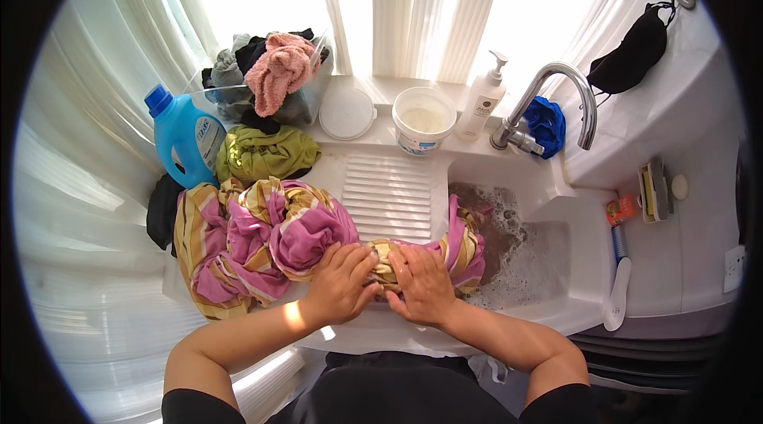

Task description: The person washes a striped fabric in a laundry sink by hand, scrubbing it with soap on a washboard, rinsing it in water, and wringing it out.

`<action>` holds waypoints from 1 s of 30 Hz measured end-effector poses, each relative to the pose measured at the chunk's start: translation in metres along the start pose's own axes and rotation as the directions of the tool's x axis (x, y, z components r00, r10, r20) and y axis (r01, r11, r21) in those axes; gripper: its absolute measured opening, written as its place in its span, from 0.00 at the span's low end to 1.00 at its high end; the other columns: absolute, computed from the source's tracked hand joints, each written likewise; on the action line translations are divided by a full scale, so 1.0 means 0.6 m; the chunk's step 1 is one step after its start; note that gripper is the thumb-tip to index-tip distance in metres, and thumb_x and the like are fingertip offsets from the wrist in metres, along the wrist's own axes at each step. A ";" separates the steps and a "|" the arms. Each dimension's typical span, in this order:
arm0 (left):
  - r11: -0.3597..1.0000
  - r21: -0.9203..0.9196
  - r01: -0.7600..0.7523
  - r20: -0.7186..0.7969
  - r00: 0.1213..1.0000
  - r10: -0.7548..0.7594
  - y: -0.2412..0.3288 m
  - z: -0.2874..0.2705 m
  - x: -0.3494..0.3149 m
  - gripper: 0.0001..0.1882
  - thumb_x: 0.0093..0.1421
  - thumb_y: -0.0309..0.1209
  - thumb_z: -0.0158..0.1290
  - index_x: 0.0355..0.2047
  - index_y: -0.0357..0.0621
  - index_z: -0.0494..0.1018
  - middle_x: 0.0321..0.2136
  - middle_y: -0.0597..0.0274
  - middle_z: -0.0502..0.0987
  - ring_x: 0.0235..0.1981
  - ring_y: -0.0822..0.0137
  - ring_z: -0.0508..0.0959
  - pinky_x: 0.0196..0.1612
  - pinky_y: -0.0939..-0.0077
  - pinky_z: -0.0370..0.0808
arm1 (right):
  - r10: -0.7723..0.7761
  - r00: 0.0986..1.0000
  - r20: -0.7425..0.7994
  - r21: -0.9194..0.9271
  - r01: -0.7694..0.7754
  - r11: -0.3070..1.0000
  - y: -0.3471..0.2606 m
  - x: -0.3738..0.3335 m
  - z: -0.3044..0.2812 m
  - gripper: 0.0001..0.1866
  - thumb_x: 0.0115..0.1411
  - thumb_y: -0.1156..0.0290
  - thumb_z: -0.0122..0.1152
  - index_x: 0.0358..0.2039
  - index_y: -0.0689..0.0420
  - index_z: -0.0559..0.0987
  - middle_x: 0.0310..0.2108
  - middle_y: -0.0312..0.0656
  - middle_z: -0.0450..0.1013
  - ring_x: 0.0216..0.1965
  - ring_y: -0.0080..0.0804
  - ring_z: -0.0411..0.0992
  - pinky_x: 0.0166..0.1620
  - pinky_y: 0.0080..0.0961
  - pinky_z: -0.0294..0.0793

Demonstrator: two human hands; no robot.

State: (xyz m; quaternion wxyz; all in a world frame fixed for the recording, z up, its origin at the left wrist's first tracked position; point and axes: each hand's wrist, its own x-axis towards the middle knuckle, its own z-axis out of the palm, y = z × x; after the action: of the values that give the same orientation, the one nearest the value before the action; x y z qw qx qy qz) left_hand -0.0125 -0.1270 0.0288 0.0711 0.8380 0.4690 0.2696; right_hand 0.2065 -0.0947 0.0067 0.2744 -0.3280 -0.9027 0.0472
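Kneading, seemingly: bunched pink-and-yellow striped cloth, left hand and right hand clamped on it; next move likely wants firm pressure.

Laundry corner, apparently domestic. Fitted with white sink, moulded washboard and chrome tap; partly filled with sudsy water. Stocked with blue detergent jug, pump bottle, white-handled brush and heaped garments. Hung with white curtains; lit by daylight.
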 end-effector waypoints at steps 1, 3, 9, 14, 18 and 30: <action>0.997 0.074 -0.037 -0.017 0.999 0.039 0.019 0.014 -0.040 0.24 0.59 0.45 0.54 0.48 0.40 0.72 0.48 0.51 0.74 0.53 0.49 0.71 0.59 0.52 0.60 | -0.052 0.999 -0.005 -0.092 0.051 0.994 -0.017 -0.041 0.014 0.37 0.49 0.51 0.63 0.57 0.56 0.69 0.56 0.51 0.64 0.59 0.45 0.62 0.61 0.45 0.55; 0.989 0.115 -0.091 -0.157 0.982 0.109 0.001 0.062 -0.054 0.18 0.59 0.42 0.53 0.42 0.42 0.72 0.43 0.54 0.76 0.46 0.50 0.73 0.53 0.53 0.63 | -0.107 0.987 -0.118 -0.118 0.093 0.989 -0.014 -0.050 0.055 0.34 0.49 0.53 0.61 0.55 0.55 0.71 0.51 0.47 0.68 0.54 0.42 0.66 0.56 0.43 0.60; 0.922 0.120 0.367 -0.243 0.912 -0.331 -0.138 0.123 0.188 0.12 0.59 0.36 0.48 0.21 0.46 0.74 0.25 0.55 0.79 0.32 0.48 0.75 0.41 0.51 0.66 | 0.390 0.918 -0.067 0.066 -0.386 0.920 0.120 0.150 0.106 0.13 0.58 0.62 0.54 0.31 0.59 0.78 0.32 0.47 0.76 0.37 0.49 0.74 0.42 0.47 0.71; 0.951 0.199 0.238 0.109 0.959 -0.263 -0.157 0.085 0.183 0.15 0.61 0.41 0.49 0.23 0.47 0.77 0.23 0.58 0.78 0.26 0.48 0.75 0.38 0.49 0.68 | 0.463 0.853 0.241 0.070 -0.491 0.868 0.089 0.175 0.050 0.17 0.58 0.58 0.53 0.32 0.60 0.79 0.32 0.51 0.77 0.38 0.53 0.74 0.43 0.49 0.71; 0.992 0.111 -0.051 0.085 0.995 0.042 -0.018 -0.005 0.056 0.17 0.60 0.47 0.54 0.28 0.45 0.73 0.28 0.57 0.75 0.34 0.55 0.74 0.46 0.59 0.66 | -0.046 0.988 0.150 0.082 0.034 0.996 0.020 0.027 -0.031 0.41 0.47 0.51 0.69 0.58 0.59 0.68 0.51 0.48 0.67 0.51 0.47 0.66 0.53 0.41 0.64; 0.911 0.167 0.377 0.070 0.917 -0.392 -0.177 0.096 0.195 0.19 0.64 0.44 0.45 0.31 0.43 0.77 0.27 0.56 0.80 0.34 0.50 0.77 0.43 0.50 0.67 | 0.305 0.926 0.222 0.119 -0.337 0.934 0.119 0.171 0.070 0.29 0.41 0.51 0.67 0.36 0.61 0.74 0.33 0.47 0.74 0.39 0.48 0.71 0.43 0.42 0.70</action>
State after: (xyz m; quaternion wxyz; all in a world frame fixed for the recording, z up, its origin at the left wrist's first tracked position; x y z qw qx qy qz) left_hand -0.0136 0.0356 -0.0144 0.0834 0.7449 0.6395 0.1710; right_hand 0.1597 0.0286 -0.0003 0.1955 -0.4430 -0.8531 0.1941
